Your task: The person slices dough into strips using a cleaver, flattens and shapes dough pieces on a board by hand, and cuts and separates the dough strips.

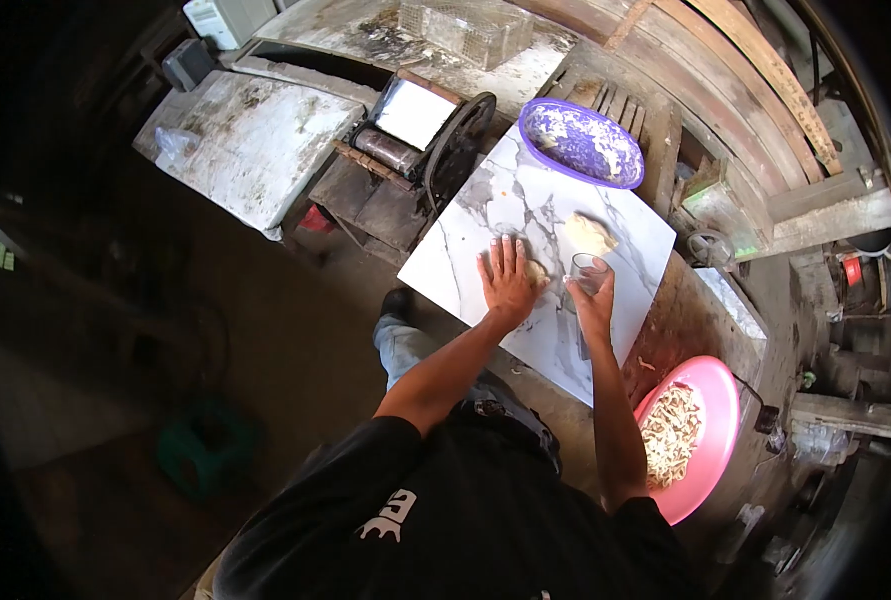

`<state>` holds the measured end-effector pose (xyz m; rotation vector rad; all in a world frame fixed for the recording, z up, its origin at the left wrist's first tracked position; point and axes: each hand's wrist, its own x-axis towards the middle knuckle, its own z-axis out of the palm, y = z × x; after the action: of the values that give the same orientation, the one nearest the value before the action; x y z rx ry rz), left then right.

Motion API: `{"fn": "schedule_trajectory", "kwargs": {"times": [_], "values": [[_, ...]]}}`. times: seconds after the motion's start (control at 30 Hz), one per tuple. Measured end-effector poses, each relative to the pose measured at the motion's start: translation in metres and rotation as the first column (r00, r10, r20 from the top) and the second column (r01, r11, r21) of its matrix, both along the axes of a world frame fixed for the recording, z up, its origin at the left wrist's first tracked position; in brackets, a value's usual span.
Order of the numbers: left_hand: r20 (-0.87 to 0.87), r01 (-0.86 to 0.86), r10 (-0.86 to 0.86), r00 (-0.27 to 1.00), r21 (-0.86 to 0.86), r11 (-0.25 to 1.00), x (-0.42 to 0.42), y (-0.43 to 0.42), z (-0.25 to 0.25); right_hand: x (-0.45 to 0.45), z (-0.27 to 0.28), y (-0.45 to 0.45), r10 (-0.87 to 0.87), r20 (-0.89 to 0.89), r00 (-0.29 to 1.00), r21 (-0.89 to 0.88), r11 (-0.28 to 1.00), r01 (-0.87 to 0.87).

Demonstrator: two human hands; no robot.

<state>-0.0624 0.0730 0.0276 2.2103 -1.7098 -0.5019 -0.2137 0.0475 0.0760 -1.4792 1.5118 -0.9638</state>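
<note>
My left hand [508, 286] presses down with its fingers spread on the white marble-patterned board [455, 250], at the edge of a small piece of pale dough [535, 274]. To its right, my right hand [592, 290] is wrapped round a clear drinking glass [583, 264] held over the board. A larger lump of dough [590, 233] lies just beyond the glass. Behind it, at the board's far edge, sits a purple oval basin [633, 176] with pale dough residue inside. Whatever lies under my left palm is hidden.
A hand-cranked roller machine [390, 150] with a large dark wheel [462, 140] stands beyond the board's left side. A pink basin [717, 400] of cut pale strips is at the right. A worn table [255, 140] is at the upper left, a green stool [205, 440] lower left.
</note>
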Motion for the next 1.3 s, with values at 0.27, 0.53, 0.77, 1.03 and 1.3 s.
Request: {"fn": "schedule_trajectory", "kwargs": {"times": [0.27, 0.53, 0.77, 1.03, 1.3], "values": [[-0.078, 0.043, -0.049, 0.996, -0.081, 0.996, 0.005, 0.008, 0.009, -0.003, 0.011, -0.005, 0.023, -0.157, 0.987, 0.052, 0.999, -0.015], [0.141, 0.433, -0.412, 0.900, -0.190, 0.881, 0.005, 0.044, -0.005, -0.003, -0.004, -0.033, 0.049, -0.192, 0.980, 0.106, 0.994, -0.029], [-0.171, 0.511, -0.496, 0.851, 0.055, 0.858, 0.019, 0.012, 0.021, 0.002, 0.007, -0.035, 0.052, -0.187, 0.981, 0.117, 0.993, -0.030], [0.079, 0.546, -0.542, 0.836, -0.044, 0.836, 0.026, 0.041, 0.006, 0.022, -0.031, -0.057, 0.043, -0.090, 0.995, 0.085, 0.996, -0.035], [0.031, 0.512, -0.517, 0.855, 0.105, 0.853, 0.017, 0.054, 0.006, 0.081, 0.009, -0.032, 0.304, -0.664, 0.683, -0.004, 0.912, -0.410]]}}
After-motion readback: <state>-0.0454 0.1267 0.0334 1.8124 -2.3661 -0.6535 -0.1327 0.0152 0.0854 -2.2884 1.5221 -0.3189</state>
